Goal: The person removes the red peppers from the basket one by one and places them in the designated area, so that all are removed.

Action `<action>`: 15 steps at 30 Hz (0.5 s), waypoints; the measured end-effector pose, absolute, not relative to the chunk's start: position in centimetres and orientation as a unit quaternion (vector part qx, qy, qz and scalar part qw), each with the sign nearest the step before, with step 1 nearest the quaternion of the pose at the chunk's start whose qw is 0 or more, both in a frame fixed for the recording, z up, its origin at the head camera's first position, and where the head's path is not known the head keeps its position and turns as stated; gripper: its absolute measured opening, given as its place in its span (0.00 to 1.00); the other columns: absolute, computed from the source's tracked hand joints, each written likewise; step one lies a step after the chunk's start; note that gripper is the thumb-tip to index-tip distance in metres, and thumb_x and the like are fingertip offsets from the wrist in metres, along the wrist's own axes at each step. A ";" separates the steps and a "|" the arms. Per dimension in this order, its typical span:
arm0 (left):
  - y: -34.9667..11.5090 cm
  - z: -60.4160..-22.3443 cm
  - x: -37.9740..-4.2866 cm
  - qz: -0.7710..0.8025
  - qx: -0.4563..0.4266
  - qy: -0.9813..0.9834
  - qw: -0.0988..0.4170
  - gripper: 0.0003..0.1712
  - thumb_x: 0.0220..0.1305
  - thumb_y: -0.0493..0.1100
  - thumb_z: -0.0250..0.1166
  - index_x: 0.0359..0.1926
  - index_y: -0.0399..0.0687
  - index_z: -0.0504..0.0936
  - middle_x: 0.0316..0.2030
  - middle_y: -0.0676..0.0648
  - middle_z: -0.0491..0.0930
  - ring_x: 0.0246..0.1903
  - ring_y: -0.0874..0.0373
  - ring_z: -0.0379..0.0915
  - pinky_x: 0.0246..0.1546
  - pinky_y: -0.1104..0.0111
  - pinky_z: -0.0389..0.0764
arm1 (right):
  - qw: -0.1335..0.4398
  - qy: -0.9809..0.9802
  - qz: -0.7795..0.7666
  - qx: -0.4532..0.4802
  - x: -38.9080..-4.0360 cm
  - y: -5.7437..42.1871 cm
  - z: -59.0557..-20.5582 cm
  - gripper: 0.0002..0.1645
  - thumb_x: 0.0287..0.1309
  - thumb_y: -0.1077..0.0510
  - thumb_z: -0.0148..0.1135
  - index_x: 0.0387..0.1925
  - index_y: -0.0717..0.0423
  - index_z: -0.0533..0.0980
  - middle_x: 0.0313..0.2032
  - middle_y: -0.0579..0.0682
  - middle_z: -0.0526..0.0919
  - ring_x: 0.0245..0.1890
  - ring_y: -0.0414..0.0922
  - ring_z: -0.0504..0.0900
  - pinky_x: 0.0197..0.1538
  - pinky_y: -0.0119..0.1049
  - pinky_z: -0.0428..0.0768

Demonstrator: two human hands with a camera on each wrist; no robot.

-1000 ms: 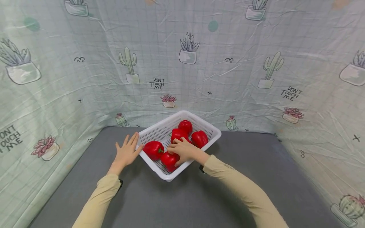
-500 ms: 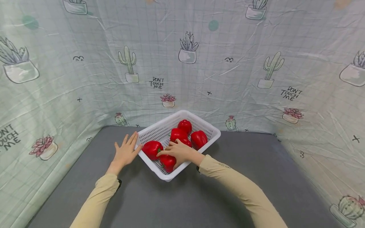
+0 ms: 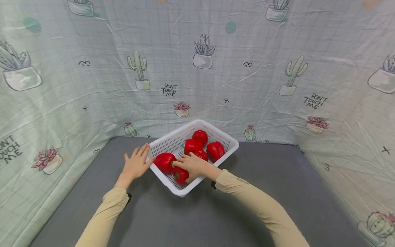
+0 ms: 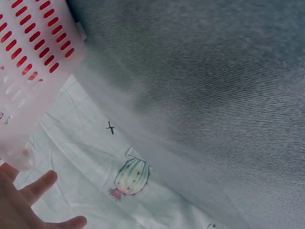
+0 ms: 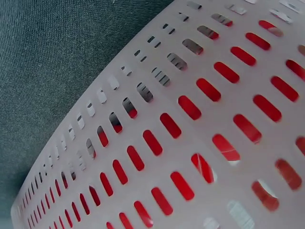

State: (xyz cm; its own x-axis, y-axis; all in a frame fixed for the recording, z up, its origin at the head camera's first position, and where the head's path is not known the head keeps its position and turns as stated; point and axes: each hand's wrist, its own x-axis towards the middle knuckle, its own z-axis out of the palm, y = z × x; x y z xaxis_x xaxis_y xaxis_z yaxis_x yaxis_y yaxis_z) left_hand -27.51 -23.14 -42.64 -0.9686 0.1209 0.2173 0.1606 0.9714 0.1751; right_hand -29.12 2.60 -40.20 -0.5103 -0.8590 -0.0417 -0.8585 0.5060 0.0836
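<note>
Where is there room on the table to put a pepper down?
The grey table is bare in front of the white basket, and to its right up to the cactus cloth. The basket's near end is crowded: peppers and the right hand.

Basket (image 3: 228, 150): white plastic, slotted walls, smooth with a slight sheen. Peppers (image 3: 215, 150): red, glossy, smooth skin. Table cover (image 3: 253, 212): grey cloth, matt, finely woven. Backdrop (image 3: 247, 68): thin pale-green printed sheet, creased, faintly shiny. Sleeves (image 3: 262, 209): beige matt fabric.

Head cam looks down-fwd, both wrist cams v. close, all 3 share white basket (image 3: 226, 151)
</note>
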 end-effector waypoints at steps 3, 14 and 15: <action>-23.2 -42.4 -27.8 -0.090 -0.069 -0.988 0.106 0.38 0.62 0.58 0.47 0.66 0.40 0.54 0.66 0.39 0.54 0.63 0.37 0.48 0.52 0.30 0.42 | 0.012 -0.876 -0.024 0.481 -29.0 2.9 -39.8 0.48 0.34 0.44 0.72 0.59 0.39 0.60 0.59 0.43 0.68 0.59 0.44 0.64 0.60 0.45 0.65; -23.5 -42.6 -28.9 -0.131 -0.049 -0.986 0.088 0.38 0.63 0.58 0.46 0.68 0.44 0.50 0.67 0.40 0.50 0.59 0.34 0.52 0.50 0.31 0.50 | 0.085 -0.890 0.063 0.444 -27.7 6.1 -38.4 0.50 0.33 0.45 0.72 0.61 0.40 0.58 0.55 0.46 0.68 0.56 0.42 0.64 0.56 0.46 0.67; -23.5 -42.8 -28.8 -0.133 -0.049 -0.986 0.087 0.38 0.63 0.58 0.46 0.68 0.45 0.50 0.67 0.40 0.50 0.58 0.34 0.53 0.50 0.32 0.51 | 0.092 -0.892 0.072 0.437 -27.5 6.6 -38.3 0.51 0.32 0.46 0.72 0.61 0.40 0.58 0.55 0.46 0.67 0.55 0.42 0.64 0.56 0.47 0.67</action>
